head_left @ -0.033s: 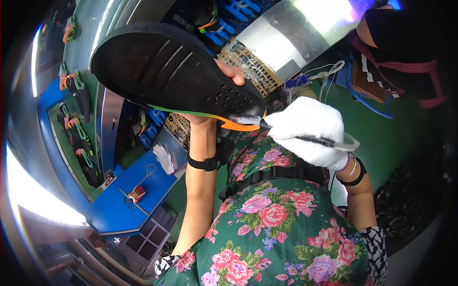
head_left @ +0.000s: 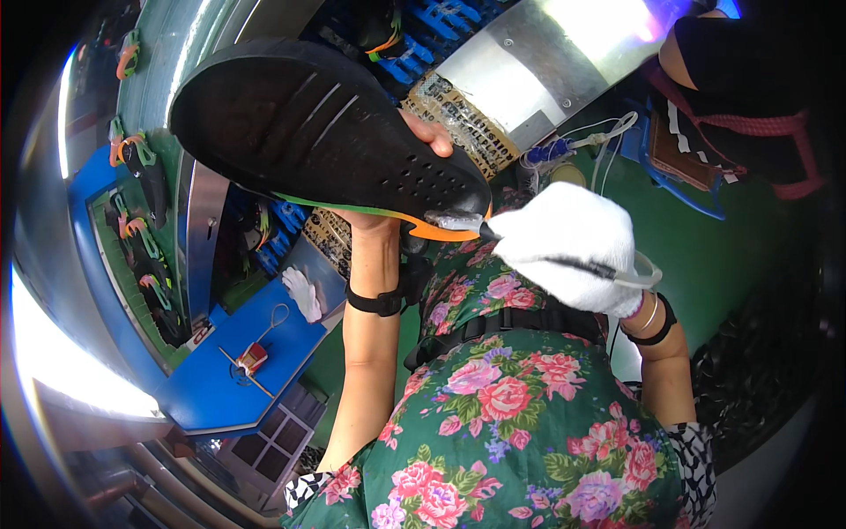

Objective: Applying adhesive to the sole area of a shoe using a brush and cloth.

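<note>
A large black shoe sole (head_left: 300,132) with a green-to-orange edge is held up in front of me. My left hand (head_left: 427,132) is bare and grips it from beneath, its fingers curled over the far edge near the small holes. My right hand (head_left: 568,242), in a white knit glove, is closed on a dark-handled brush (head_left: 486,231) with a pale tube curving from its back end. The brush's whitish, wet-looking tip lies on the sole at the narrow end with the orange edge.
On the left, a conveyor (head_left: 145,264) carries several black and orange-green shoe parts. A blue table (head_left: 211,392) holds a small red item (head_left: 253,355) and a white glove (head_left: 302,293). Blue racks (head_left: 414,62) and a metal panel (head_left: 520,62) stand ahead; another person (head_left: 736,62) is at right.
The gloved right hand and the brush have shifted very slightly. The sole's wide end has moved a touch to the right; my left hand stays in place.
</note>
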### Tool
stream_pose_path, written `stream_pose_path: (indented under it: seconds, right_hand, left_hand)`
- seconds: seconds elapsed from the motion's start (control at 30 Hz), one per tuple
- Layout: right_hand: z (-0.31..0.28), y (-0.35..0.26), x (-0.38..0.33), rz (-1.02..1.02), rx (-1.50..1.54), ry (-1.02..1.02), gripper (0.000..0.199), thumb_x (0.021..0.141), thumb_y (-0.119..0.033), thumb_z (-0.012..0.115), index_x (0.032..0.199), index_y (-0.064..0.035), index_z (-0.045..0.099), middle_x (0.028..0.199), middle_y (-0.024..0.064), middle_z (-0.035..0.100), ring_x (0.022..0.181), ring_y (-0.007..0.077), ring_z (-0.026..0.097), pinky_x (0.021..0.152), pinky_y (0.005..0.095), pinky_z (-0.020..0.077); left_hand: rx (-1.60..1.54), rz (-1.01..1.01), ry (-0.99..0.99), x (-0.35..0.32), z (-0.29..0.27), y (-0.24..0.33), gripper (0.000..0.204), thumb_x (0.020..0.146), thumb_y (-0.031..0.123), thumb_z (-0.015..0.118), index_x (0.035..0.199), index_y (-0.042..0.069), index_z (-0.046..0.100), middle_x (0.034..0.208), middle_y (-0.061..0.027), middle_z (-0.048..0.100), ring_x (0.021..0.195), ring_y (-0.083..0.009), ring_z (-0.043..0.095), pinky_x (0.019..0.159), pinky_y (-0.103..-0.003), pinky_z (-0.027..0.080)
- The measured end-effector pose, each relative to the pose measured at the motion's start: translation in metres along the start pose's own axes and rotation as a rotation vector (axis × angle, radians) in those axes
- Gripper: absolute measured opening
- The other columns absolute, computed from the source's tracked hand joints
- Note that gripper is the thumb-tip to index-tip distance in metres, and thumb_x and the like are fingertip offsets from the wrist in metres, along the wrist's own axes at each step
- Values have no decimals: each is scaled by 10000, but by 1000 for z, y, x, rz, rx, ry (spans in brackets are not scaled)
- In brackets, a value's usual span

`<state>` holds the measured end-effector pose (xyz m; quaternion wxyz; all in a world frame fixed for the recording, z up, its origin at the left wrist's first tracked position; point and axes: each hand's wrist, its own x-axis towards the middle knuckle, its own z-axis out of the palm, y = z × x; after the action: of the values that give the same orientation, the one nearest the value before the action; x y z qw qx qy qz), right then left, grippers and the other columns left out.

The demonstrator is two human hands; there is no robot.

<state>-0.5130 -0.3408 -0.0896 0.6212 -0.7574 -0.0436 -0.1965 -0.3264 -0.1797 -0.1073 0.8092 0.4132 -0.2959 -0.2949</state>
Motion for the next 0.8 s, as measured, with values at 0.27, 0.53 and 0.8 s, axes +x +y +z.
stream_pose_path:
  seconds: [0.27,0.53,0.8]
  right_hand:
    - [15,-11,-9,-172,-88,12,336,731,-42,805,1051,-145,793,1062,71,771,845,236,721,724,341,587]
    - [6,-12,-12,-138,-164,73,280,767,-52,810,1027,-154,801,1023,55,782,863,208,731,753,332,585]
    - [3,-7,-2,-116,-31,53,290,762,-65,826,1039,-149,811,1034,53,780,865,218,726,745,327,576]
  left_hand:
    - [-134,-54,103,-3,-4,-10,908,921,785,451,1046,-99,617,969,-181,639,865,-307,646,867,-471,506]
    - [-331,-18,55,3,-8,-23,1280,654,1064,260,1174,-60,584,1049,-215,643,944,-355,653,864,-469,534]
    - [-169,1,44,7,2,-23,884,903,766,527,1122,-85,622,1035,-185,658,911,-296,659,871,-475,511]
